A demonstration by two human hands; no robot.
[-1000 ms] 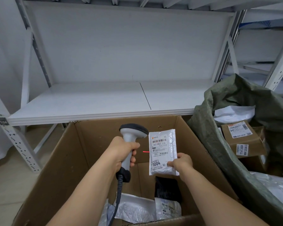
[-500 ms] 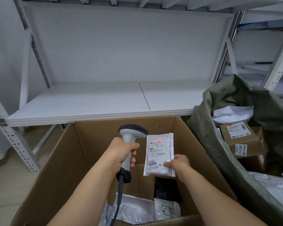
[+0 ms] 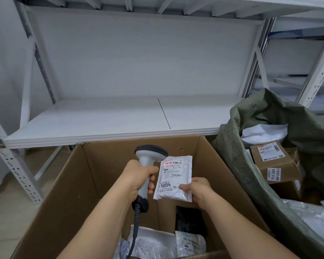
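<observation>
My left hand (image 3: 137, 177) grips the handle of a grey barcode scanner (image 3: 150, 156) with a coiled black cable, held over a large open cardboard box (image 3: 82, 184). My right hand (image 3: 198, 191) pinches the lower right corner of a small white padded parcel (image 3: 174, 178) marked 1004. The parcel faces me, just right of the scanner head. A red scan line lies across the barcode at the top of its label.
Inside the box lie white mailers (image 3: 153, 243) and a black packet (image 3: 190, 219). A green woven sack (image 3: 247, 165) at right holds a labelled brown carton (image 3: 275, 161) and more white parcels. A white metal shelf (image 3: 94, 122) stands behind the box.
The parcel has shifted left toward the scanner. The red scan mark moved from the box wall left of the parcel onto the label's top barcode. My left hand and scanner have barely moved.
</observation>
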